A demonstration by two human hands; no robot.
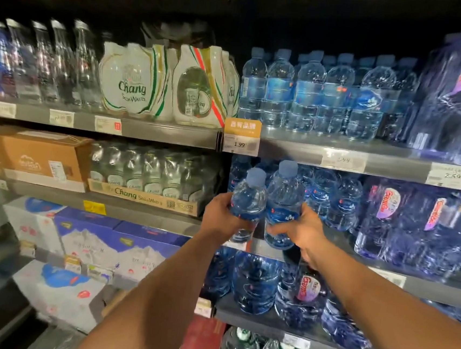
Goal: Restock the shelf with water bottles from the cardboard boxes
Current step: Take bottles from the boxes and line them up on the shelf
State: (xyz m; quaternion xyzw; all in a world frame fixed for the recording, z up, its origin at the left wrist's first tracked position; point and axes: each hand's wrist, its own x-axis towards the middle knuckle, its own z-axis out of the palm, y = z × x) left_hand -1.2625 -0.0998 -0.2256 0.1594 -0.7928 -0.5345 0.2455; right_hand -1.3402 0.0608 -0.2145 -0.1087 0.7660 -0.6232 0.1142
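left hand is gripping one water bottle, right hand is gripping a second bottle, side by side at the middle shelf edge. labels are blurring out, row behind is sitting half hidden.

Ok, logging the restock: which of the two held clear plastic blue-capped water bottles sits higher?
The bottle in the right hand; its cap stands above that of the bottle in the left hand.

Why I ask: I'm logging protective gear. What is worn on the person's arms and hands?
Nothing that shows. The left hand and right hand are gloveless, with no ring visible. The left forearm and right forearm are bare as well: no sleeve, watch or wristband in the frame. The upper arms are out of view.
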